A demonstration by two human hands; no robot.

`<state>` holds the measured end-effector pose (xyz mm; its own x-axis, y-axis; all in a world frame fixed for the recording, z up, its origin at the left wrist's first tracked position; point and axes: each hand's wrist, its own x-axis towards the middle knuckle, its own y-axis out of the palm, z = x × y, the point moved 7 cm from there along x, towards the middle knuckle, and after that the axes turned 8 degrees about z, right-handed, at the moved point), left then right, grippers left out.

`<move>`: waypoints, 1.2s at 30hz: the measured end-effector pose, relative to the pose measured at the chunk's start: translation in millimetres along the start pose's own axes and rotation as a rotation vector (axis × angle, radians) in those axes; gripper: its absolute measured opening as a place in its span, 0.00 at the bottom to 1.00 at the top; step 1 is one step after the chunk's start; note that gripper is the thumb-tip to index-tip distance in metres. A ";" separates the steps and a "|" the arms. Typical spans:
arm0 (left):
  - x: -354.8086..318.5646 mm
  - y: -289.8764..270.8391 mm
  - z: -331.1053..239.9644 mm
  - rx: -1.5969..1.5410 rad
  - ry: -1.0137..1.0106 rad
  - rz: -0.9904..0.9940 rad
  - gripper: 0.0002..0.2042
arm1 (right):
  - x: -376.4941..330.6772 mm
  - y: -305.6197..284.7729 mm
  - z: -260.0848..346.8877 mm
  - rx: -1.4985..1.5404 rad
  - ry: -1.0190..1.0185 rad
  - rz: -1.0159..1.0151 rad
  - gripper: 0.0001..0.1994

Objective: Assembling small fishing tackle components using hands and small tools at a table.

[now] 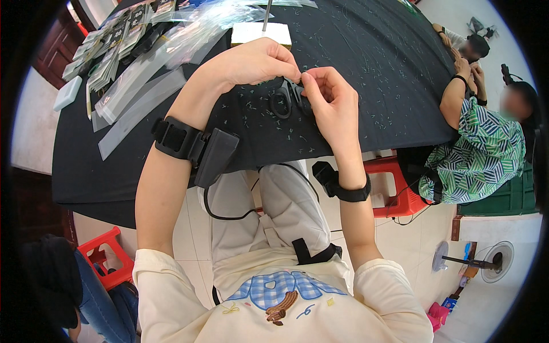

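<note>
My left hand point(251, 64) and my right hand point(334, 97) meet fingertip to fingertip above the black-covered table. Both are closed in a pinch, and whatever lies between the fingers is too small to make out. Just beneath them, a pair of scissors with dark handles point(281, 104) rests on the cloth, partly hidden by my right hand. Beyond my left hand stands a white block point(249, 33) with a thin metal rod point(267, 14) rising from it. Small bits of thread point(251, 123) are scattered over the cloth around my hands.
Clear plastic strips point(140, 111) and banded bundles of printed cards point(117, 48) cover the table's far left, beside a white box point(68, 94). Two people sit at the right edge, one in a patterned shirt point(486, 146). Red stools point(394, 186) stand by the table.
</note>
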<state>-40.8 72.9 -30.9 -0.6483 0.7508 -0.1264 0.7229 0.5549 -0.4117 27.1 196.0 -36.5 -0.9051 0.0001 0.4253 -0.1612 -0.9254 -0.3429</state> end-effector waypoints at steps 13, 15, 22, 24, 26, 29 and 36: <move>0.2 0.7 0.7 0.025 -0.005 -0.001 0.09 | -0.7 -0.1 2.9 0.003 0.020 0.003 0.06; -0.1 0.4 -0.2 0.040 -0.005 -0.016 0.09 | -0.5 -0.5 1.4 0.003 0.016 -0.001 0.06; -0.1 0.4 0.0 0.035 -0.008 -0.009 0.09 | -0.7 -0.9 -0.3 0.007 0.023 -0.010 0.07; -0.9 0.4 -1.3 0.025 -0.003 -0.009 0.09 | -0.7 -0.7 -0.5 0.016 0.027 -0.007 0.07; -0.9 0.1 -1.2 0.025 0.001 -0.014 0.08 | -0.6 0.0 -0.6 0.025 0.030 -0.004 0.07; -1.0 -0.2 -0.8 0.024 0.005 -0.021 0.08 | -0.1 0.4 0.1 0.034 0.012 -0.010 0.07; -1.0 -0.1 0.0 0.027 -0.013 -0.015 0.08 | -0.2 0.6 1.3 -0.002 -0.002 0.002 0.07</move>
<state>-40.3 72.1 -30.7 -0.6622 0.7378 -0.1312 0.7063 0.5560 -0.4381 27.7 195.0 -35.6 -0.9047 -0.0028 0.4261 -0.1599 -0.9247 -0.3456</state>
